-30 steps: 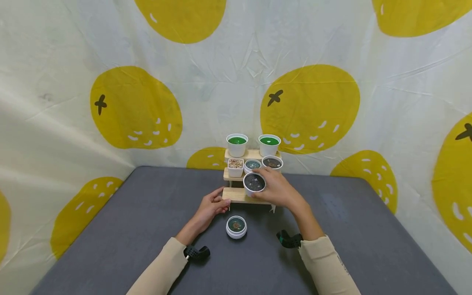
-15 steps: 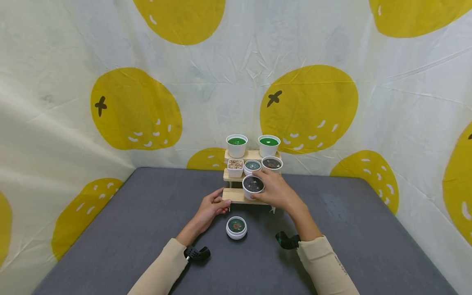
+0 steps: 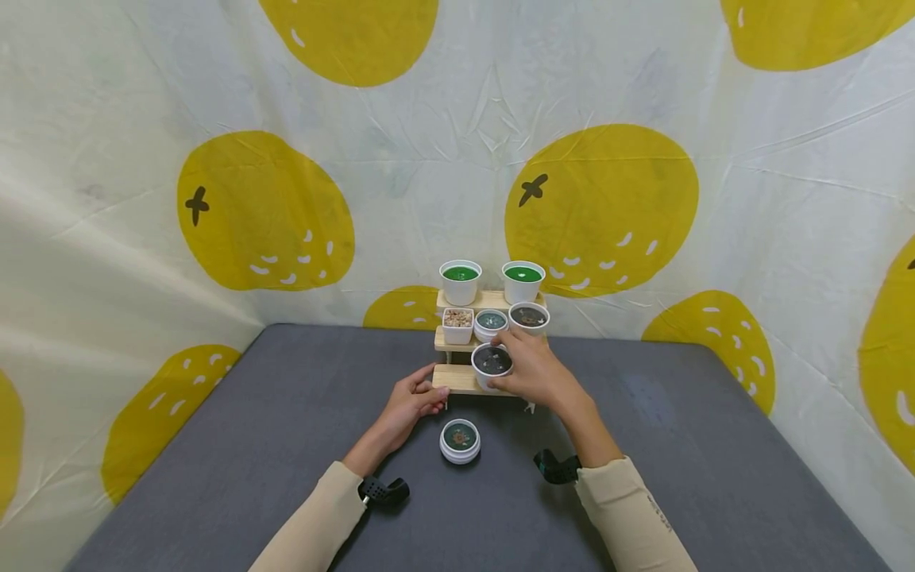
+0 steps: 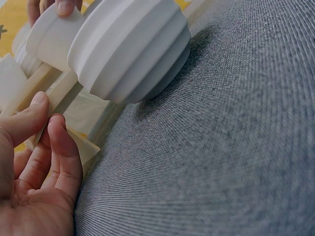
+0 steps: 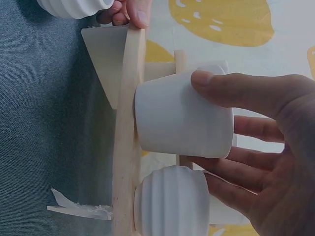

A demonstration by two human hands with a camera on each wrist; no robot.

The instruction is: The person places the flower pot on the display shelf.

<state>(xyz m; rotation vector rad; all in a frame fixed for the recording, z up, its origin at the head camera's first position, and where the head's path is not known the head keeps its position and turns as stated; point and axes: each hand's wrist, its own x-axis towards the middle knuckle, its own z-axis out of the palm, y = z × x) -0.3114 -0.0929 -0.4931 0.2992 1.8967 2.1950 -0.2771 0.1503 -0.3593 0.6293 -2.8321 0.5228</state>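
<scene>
My right hand (image 3: 538,372) holds a white cup (image 3: 492,364) with a dark speckled filling, thumb on one side and fingers on the other. In the right wrist view the cup's base meets the front step of the small wooden tiered stand (image 3: 453,376). Beside it on that step is a ribbed white jar (image 5: 172,204), hidden behind my hand in the head view. My left hand (image 3: 406,408) pinches the left end of the front step between thumb and fingers. Another ribbed white jar (image 3: 460,442), topped with dark green, sits on the table before the stand.
Two white cups with green filling (image 3: 460,284) stand on the top step. On the middle step are a square pot of pebbles (image 3: 457,324), a small jar (image 3: 491,322) and a dark-filled cup (image 3: 529,317). A fruit-print curtain (image 3: 429,199) rises behind the grey table (image 3: 300,389).
The cup in my right hand has moved slightly down towards the front step. My left hand has kept its grip on the stand's end.
</scene>
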